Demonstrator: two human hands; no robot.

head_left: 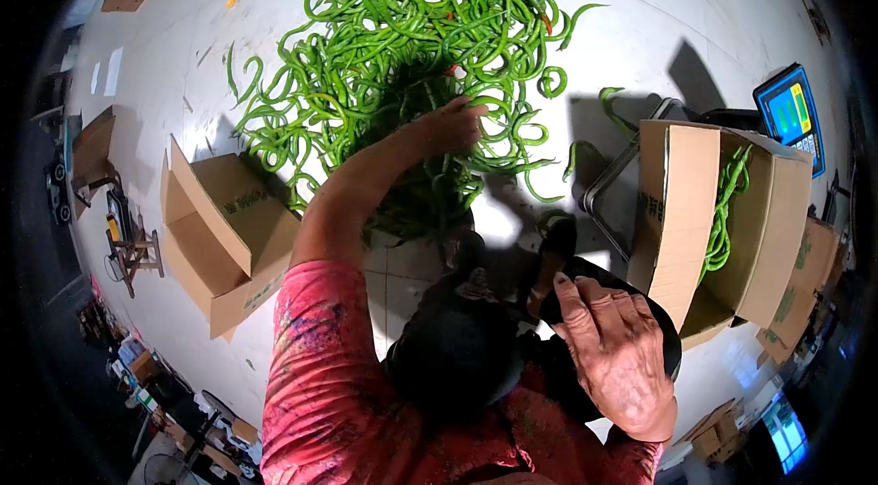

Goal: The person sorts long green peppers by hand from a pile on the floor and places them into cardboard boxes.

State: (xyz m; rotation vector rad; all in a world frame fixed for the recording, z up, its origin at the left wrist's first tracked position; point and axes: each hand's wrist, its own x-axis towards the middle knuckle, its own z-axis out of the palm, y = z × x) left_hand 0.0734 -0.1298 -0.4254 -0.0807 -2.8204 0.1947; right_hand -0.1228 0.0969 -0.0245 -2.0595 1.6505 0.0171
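A wide heap of long, curly green chili peppers lies spread over the pale floor in front of me, with a few red ones among them. My left hand reaches into the near right side of the heap. Its fingers are curled at a green chili pepper; their undersides are hidden. Empty of any object, my right hand rests on my dark-clothed knee, fingers stretched out and lying flat. On my right, an open cardboard box holds some green chili peppers and stands by a scale with a lit display.
Another open cardboard box stands to the left, close to the heap. A small wooden stool is farther left. A metal frame lies beside the right box. More cardboard is at the far right.
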